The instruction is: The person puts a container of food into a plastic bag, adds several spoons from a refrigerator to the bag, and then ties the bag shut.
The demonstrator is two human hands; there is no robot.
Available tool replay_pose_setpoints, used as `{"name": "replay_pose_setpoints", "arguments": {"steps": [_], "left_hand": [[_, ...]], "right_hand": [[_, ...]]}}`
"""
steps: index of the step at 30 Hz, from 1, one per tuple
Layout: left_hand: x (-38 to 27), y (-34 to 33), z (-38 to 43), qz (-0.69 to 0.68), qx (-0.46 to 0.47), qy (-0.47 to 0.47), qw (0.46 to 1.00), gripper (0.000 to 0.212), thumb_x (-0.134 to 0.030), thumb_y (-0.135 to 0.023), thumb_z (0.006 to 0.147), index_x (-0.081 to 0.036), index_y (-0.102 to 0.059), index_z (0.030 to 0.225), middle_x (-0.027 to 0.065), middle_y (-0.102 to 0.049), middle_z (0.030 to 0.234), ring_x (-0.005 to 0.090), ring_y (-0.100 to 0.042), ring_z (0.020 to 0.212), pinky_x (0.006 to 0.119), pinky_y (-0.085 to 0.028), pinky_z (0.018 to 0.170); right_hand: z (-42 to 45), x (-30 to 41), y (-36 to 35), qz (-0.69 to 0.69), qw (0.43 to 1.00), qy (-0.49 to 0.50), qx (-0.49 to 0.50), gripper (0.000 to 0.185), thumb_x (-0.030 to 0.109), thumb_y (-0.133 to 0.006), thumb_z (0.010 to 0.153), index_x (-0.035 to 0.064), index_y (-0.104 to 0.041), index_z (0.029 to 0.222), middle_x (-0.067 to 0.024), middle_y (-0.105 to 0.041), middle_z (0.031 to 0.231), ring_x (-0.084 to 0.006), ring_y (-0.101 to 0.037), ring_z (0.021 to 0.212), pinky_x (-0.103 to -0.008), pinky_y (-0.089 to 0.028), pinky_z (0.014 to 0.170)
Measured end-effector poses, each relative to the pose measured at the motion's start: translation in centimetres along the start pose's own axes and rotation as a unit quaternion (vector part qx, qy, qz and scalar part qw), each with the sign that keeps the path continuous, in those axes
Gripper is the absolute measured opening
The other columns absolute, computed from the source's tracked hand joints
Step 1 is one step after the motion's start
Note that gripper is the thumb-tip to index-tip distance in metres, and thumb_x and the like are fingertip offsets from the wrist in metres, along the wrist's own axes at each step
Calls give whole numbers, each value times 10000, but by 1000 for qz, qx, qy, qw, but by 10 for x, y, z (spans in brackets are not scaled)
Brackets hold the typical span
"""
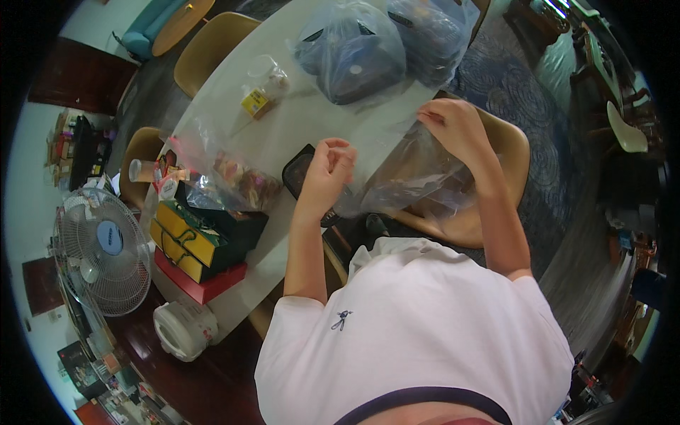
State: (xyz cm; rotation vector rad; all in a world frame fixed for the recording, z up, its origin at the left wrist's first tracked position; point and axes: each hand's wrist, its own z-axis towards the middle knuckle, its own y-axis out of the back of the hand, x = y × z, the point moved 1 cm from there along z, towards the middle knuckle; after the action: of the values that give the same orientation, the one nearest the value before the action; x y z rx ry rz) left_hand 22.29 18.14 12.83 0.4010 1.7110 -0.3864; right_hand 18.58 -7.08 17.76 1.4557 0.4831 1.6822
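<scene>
A clear plastic bag (pixel 411 178) is spread between my hands, over the table's edge and a tan chair. At its upper right, my right hand (pixel 457 122) pinches the film between thumb and fingers. My left hand (pixel 332 172) is curled, with thumb against fingers, and seems to grip the bag's left side; the exact hold is hard to see through the film. Partly hidden behind the left hand and wrist, a black plastic tray (pixel 295 169) lies on the white table (pixel 313 122).
Bagged black containers (pixel 353 58) stand at the far end, beside a clear jar (pixel 273 79) with a yellow label. To the left are a bag of packaged food (pixel 244 180), a green-and-yellow box (pixel 196 239), a red box (pixel 204 284), a rice cooker (pixel 186 329) and a fan (pixel 103 255). A tan chair (pixel 507 143) adjoins the table.
</scene>
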Motion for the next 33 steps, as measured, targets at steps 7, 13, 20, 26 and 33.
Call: {"name": "replay_pose_setpoints", "arguments": {"steps": [7,13,20,26,33], "left_hand": [[-47,-49,0,405,-37,-233,884,456,-127,-609,765,-98,-472,1199,133,-569,1036,268,-572,838,362,-458,722],[-12,-40,22,428,-48,-124,894,481,-83,-513,777,-72,-426,1250,179,-609,750,369,-589,721,467,-448,644],[-6,-51,16,440,-71,-111,888,500,-82,-497,776,-58,-405,1267,184,-585,657,380,-580,645,480,-444,604],[-11,-62,-3,318,43,-114,940,485,-50,-486,766,-46,-426,1247,189,-544,637,344,-567,601,428,-428,577],[-18,-21,-14,298,27,-73,952,451,-33,-489,753,-98,-490,1199,140,-454,614,278,-492,550,356,-412,567]], "right_hand": [[18,27,-39,-85,954,231,172,75,105,-608,690,47,-650,712,-111,-605,686,-292,-587,701,-366,-454,664],[1,51,-38,-51,956,290,10,51,105,-628,682,57,-633,696,-86,-587,696,-282,-579,685,-383,-450,678],[-44,30,-79,-182,916,22,356,93,101,-624,697,50,-623,775,-128,-628,755,-313,-600,745,-394,-470,655],[-42,-87,-218,228,917,122,305,309,201,-636,709,44,-622,974,-166,-636,929,-303,-613,875,-414,-476,724],[-20,-59,-235,80,931,80,348,358,221,-653,696,47,-612,1005,-164,-634,948,-299,-609,892,-410,-474,741]]}}
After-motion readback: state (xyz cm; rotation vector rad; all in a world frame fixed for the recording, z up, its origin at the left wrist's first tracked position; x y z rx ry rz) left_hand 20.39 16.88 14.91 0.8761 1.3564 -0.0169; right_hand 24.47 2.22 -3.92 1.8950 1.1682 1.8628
